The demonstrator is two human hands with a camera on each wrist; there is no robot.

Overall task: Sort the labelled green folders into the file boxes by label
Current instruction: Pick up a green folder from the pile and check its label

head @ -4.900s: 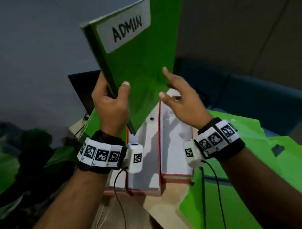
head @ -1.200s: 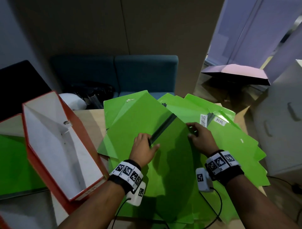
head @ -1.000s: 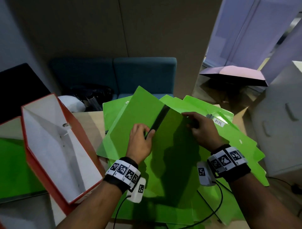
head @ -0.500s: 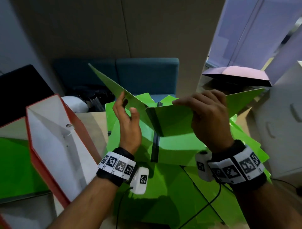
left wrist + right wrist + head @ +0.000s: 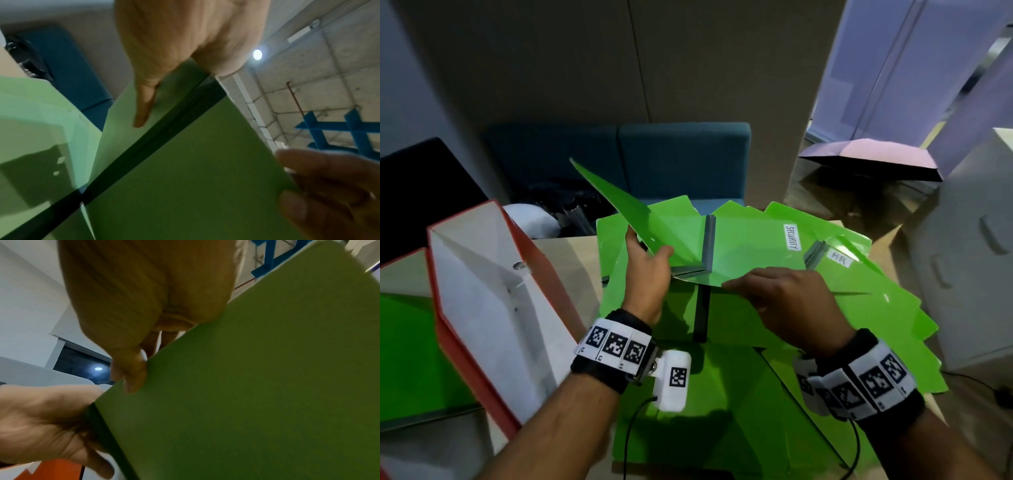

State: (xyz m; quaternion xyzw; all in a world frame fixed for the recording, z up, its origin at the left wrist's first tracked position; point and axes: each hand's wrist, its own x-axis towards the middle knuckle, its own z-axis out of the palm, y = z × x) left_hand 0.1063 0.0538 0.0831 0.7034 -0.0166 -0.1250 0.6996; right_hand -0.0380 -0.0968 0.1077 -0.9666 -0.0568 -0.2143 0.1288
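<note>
I hold a green folder (image 5: 743, 250) level above a fanned pile of green folders (image 5: 876, 308). Its left flap tilts up and its dark spine (image 5: 709, 240) points away from me. My left hand (image 5: 650, 251) pinches it beside the spine. My right hand (image 5: 746, 284) grips its near edge, thumb underneath. Both wrist views show its plain green underside (image 5: 195, 178) (image 5: 257, 402). A SECURITY label (image 5: 791, 237) lies at its far right; I cannot tell whether that label is on this folder. An HR label (image 5: 839, 259) is on a pile folder. A red-and-white file box (image 5: 493, 291) lies at the left.
A second file box (image 5: 400, 270) at the far left has a green folder inside. Behind the wooden table (image 5: 575, 253) stand a blue sofa (image 5: 681, 161) and a black screen (image 5: 421, 185). A white cabinet (image 5: 976, 253) is close on the right.
Within the last second both hands lifted this folder off the pile. It now lies flatter and lower, the right hand has shifted to its near edge, and the SECURITY label has come into sight.
</note>
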